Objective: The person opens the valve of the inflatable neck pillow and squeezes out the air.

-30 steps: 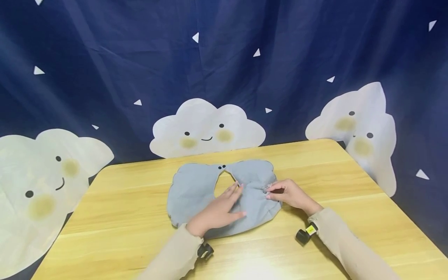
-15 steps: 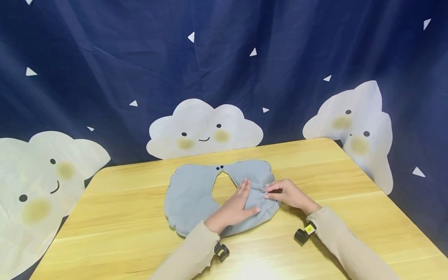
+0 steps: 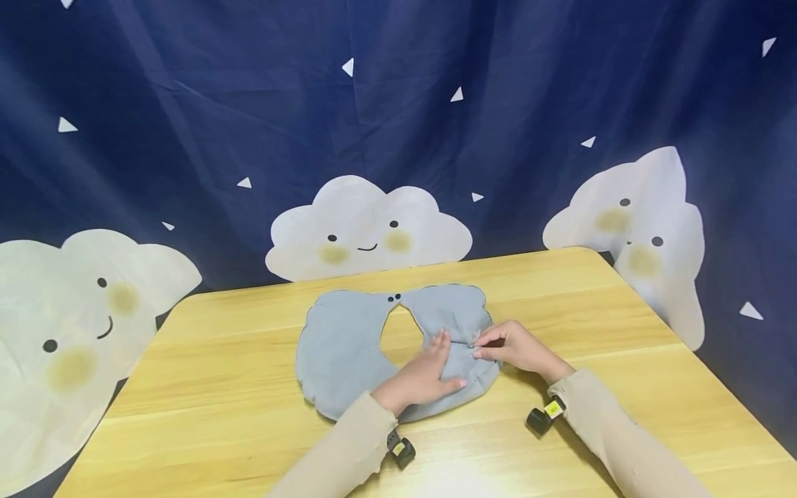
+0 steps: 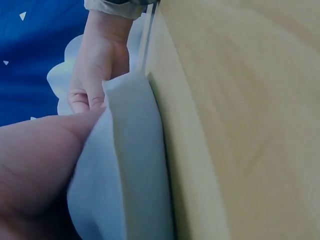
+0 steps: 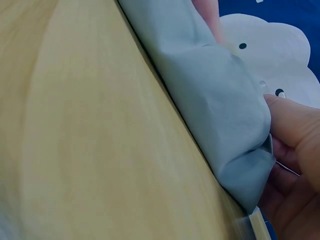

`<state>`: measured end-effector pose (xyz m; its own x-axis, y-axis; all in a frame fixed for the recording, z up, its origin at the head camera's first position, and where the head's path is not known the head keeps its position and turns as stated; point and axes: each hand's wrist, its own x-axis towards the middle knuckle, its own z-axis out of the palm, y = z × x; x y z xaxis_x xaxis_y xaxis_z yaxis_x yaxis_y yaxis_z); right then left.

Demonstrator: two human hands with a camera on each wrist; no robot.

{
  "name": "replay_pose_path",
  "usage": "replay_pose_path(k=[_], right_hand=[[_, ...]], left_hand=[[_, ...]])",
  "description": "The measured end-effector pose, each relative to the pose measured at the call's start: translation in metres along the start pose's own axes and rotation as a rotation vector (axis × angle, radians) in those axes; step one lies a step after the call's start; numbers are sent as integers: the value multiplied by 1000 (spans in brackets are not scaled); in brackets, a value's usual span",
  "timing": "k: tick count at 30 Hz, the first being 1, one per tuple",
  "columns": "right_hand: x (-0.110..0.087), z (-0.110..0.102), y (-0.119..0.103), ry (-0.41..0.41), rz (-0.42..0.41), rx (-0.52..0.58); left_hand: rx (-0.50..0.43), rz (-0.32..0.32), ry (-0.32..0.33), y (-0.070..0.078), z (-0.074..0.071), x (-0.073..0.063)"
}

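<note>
A flat grey U-shaped neck pillow lies on the table, its two ends meeting at a pair of black snap buttons on the far side. My left hand rests on the pillow's right half, fingers extended and thumb spread out. At the right side, my right hand pinches a small clear valve between thumb and fingers. In the right wrist view the clear tip of the valve shows just above the thumb, while the pillow's puffed, creased edge hides part of the fingers.
The wooden table extends around the pillow on all sides. Behind it hangs a dark blue curtain printed with white clouds and small triangles. A black wrist camera is strapped to the left sleeve, another to the right.
My left hand has slid right across the pillow, away from the centre opening and closer to the valve. The right hand keeps its pinch in nearly the same place.
</note>
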<state>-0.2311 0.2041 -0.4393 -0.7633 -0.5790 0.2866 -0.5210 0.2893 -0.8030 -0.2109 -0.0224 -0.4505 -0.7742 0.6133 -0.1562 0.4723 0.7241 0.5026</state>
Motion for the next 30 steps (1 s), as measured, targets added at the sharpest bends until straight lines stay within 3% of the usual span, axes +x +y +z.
replay_pose_path(k=[18,21,25,27,30], right_hand=[[-1,-1,-1,-46,19,-52],[-1,0,0,-43,28,-44],[-2,0,2,-39,31,-42],[-2,0,2,-37,27,-35],[0,-1,1,-31,30,-18]], left_hand=[[301,-78,-73,13,5,1],[272,-66,-72,12,5,1],[141,-22,-67,6,-1,2],[78,-3,-62,4,-8,2],[63,20,-38,5,-25,2]])
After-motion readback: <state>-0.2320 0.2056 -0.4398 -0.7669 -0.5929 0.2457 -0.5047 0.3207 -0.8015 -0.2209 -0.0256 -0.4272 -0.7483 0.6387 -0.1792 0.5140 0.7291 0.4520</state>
